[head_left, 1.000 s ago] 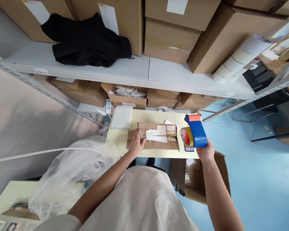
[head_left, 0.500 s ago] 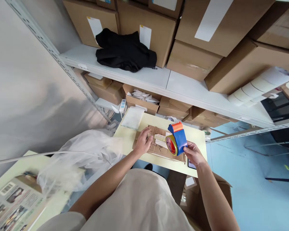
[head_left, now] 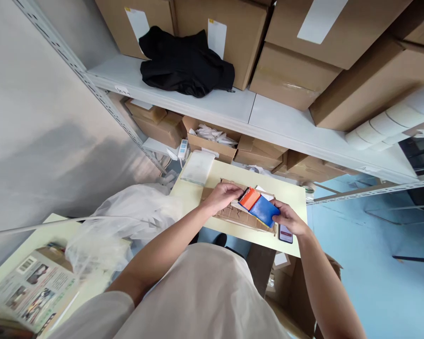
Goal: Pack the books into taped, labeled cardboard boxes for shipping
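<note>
My right hand (head_left: pixel 289 217) grips the lower end of a blue and orange tape dispenser (head_left: pixel 264 210). The dispenser is tilted, with its toothed orange end towards the left, and its tape roll is mostly hidden beneath. At that toothed edge, my left hand (head_left: pixel 223 196) has its fingers pinched together; whatever they hold is too small to make out. Under both hands lies a flat brown cardboard piece (head_left: pixel 229 215) with dark handwriting, partly covered by the dispenser. Close by my right hand, a phone (head_left: pixel 285 234) rests on the pale yellow table (head_left: pixel 293 190).
A white packet (head_left: pixel 198 167) lies at the table's back left corner. Behind stands a shelf (head_left: pixel 229 106) with cartons (head_left: pixel 297 75), a black garment (head_left: pixel 187 63) and white rolls (head_left: pixel 381 125). Translucent plastic sheeting (head_left: pixel 116 226) is heaped at left. An open carton (head_left: pixel 293 292) sits below right.
My right hand has turned the dispenser so its toothed end points left and lower. My left hand has moved right, from the cardboard to the dispenser's edge, and its fingers have closed.
</note>
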{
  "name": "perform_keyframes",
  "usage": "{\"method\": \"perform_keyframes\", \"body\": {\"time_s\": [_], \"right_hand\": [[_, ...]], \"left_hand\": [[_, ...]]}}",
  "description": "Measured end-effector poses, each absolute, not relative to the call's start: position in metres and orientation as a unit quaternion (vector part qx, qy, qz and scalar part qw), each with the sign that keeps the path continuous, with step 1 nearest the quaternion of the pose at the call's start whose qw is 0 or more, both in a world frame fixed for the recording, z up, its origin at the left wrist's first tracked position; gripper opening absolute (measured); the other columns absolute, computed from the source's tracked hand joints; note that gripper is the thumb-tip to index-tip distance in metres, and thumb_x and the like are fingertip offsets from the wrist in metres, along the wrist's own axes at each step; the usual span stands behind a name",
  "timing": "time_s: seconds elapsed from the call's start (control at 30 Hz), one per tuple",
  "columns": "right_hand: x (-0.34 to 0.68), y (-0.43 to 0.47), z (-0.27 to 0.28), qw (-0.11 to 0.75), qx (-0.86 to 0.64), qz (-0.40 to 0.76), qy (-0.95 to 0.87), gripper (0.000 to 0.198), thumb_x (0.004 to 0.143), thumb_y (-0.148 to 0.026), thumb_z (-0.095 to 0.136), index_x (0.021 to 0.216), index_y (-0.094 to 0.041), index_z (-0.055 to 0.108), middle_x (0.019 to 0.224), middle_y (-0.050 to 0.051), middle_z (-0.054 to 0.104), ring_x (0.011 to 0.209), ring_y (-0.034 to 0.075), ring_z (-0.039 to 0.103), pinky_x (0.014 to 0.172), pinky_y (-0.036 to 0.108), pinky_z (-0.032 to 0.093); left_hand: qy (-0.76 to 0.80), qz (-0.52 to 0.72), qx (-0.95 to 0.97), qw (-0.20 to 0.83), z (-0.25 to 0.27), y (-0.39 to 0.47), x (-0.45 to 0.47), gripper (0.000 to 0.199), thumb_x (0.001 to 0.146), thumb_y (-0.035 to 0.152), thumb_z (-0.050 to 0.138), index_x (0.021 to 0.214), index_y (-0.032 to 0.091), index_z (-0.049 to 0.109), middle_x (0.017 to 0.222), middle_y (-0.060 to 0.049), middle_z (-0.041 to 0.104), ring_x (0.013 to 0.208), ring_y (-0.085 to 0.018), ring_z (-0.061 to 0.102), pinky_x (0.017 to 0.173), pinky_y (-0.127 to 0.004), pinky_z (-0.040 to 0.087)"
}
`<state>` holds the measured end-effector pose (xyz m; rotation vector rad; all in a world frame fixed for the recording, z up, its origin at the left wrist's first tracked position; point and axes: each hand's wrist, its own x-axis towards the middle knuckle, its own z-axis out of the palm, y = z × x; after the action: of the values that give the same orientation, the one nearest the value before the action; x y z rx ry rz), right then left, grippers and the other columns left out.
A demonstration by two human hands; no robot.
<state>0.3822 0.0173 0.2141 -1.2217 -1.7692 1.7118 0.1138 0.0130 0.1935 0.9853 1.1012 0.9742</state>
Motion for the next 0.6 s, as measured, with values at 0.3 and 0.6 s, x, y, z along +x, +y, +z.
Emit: {"method": "perform_keyframes", "body": {"time_s": [0.3, 0.6], "right_hand": [[0.351, 0.039, 0.235, 0.194, -0.549, 0.455, -0.674, 0.041, 0.071, -0.057, 0.064, 0.065, -0.017, 0.056, 0.057, -0.002, 0.051, 0.052, 0.01, 0.043, 0.047, 0.022, 0.034], [0.421, 0.054, 0.227, 0.081, -0.632, 0.499, -0.588, 0.045, 0.065, -0.063, 0.067, 0.072, -0.019, 0.06, 0.063, 0.004, 0.068, 0.053, 0.02, 0.063, 0.046, 0.028, 0.047]], "left_hand": [[0.543, 0.496, 0.364, 0.572, 0.184, 0.015, 0.1, 0.021, 0.07, 0.035, 0.07, 0.069, 0.014, 0.068, 0.063, -0.002, 0.069, 0.059, -0.014, 0.066, 0.065, -0.028, 0.054], [0.67, 0.475, 0.259, 0.509, 0.115, 0.017, 0.024, 0.023, 0.066, 0.035, 0.072, 0.066, 0.013, 0.065, 0.058, -0.003, 0.067, 0.055, -0.014, 0.064, 0.059, -0.027, 0.054]]}}
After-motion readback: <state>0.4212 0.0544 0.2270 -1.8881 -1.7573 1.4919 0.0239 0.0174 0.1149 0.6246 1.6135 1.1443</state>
